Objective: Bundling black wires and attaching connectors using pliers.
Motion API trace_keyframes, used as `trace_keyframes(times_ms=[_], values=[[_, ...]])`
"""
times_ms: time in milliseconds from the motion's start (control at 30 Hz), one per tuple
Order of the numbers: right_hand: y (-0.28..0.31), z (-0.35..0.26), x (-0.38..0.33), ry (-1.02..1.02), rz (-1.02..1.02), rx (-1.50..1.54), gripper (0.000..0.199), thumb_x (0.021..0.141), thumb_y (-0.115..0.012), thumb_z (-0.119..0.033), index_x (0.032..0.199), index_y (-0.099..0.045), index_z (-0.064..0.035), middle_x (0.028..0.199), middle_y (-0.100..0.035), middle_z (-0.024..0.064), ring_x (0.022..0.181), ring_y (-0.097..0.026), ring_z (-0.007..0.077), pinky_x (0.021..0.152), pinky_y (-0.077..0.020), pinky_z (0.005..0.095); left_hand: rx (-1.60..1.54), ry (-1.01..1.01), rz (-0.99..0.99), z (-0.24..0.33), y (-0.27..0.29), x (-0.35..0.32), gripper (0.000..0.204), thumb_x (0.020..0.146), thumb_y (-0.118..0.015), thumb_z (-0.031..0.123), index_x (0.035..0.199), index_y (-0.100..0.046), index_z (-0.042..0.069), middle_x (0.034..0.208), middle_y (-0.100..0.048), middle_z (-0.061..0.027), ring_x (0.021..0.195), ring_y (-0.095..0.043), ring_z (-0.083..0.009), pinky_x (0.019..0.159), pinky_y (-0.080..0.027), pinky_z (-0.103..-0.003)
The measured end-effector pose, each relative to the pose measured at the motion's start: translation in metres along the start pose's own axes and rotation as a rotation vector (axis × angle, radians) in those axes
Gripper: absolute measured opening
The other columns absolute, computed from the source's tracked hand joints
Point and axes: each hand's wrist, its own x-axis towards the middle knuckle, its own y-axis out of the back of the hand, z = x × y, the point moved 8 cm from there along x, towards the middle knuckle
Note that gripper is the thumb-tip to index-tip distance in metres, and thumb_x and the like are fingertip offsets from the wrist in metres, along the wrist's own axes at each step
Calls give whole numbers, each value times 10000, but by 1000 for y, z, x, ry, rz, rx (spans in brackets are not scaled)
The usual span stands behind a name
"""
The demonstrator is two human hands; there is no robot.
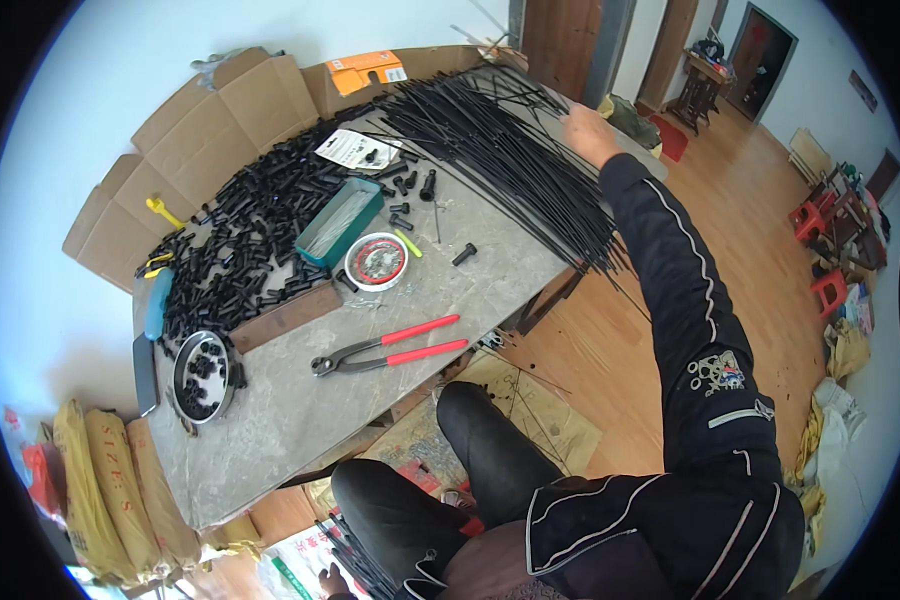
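Note:
My right arm stretches out to the far right of the table, where my right hand (590,136) has its fingers closed at the ends of a large heap of thin black rods (510,150). One rod end seems to be between the fingertips, though the grip is small in view. Low at the bottom edge hangs my left hand (332,581), fingers a little apart, holding nothing that I can see. More black rods (355,560) lie beside it, next to my leg. Pincers with red handles (390,346) rest on the table's near part.
Black plastic fittings (235,225) are heaped against cardboard walls (195,120). A teal tray (340,222) of thin pins, a white round dish (376,262) and a metal bowl (203,377) of black parts stand on the grey table (270,440). Yellow sacks (120,490) lean at left.

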Motion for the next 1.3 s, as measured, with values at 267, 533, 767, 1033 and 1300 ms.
trace_keyframes(times_ms=[267, 533, 767, 1033, 1300], values=[[95, -69, -16, -224, -209, 1300, 207, 931, -583, -249, 987, -576, -49, 677, -431, -70, 490, -341, 39, 417, -284, 201, -697, -225, -118, 197, 13, -76, 218, 906, -541, 186, 901, -649, -3, 720, -581, -24, 686, -532, -59, 578, -423, -220], [201, -251, -91, 296, -54, 1590, 177, 1011, -459, -180, 1055, -512, -17, 762, -411, -23, 599, -356, 58, 509, -299, 215, -610, -635, -109, 308, 7, -149, 282, 921, -602, 149, 1125, -627, -45, 939, -687, -112, 824, -641, -141, 732, -519, -267], [171, -382, -197, 569, 14, 1721, 179, 1026, -394, -195, 972, -483, -49, 742, -451, 6, 582, -412, 94, 540, -379, 250, -326, -1020, -70, 317, -12, -223, 215, 873, -632, 153, 1025, -666, 5, 911, -680, -167, 824, -663, -308, 746, -513, -366], [29, -432, -233, 309, -310, 1480, 195, 997, -463, -201, 994, -540, -22, 694, -475, -7, 553, -476, 72, 548, -442, 250, -322, -1070, -127, 311, -6, -228, 206, 866, -627, 160, 1003, -663, 11, 906, -672, -166, 837, -645, -339, 759, -495, -397], [149, -465, -212, 332, -976, 1414, 289, 985, -523, -268, 1045, -523, 14, 686, -462, -37, 503, -433, 41, 477, -460, 245, -335, -1011, -192, 309, -3, -230, 229, 864, -638, 153, 1052, -664, 26, 949, -679, -164, 878, -665, -311, 782, -516, -350]])
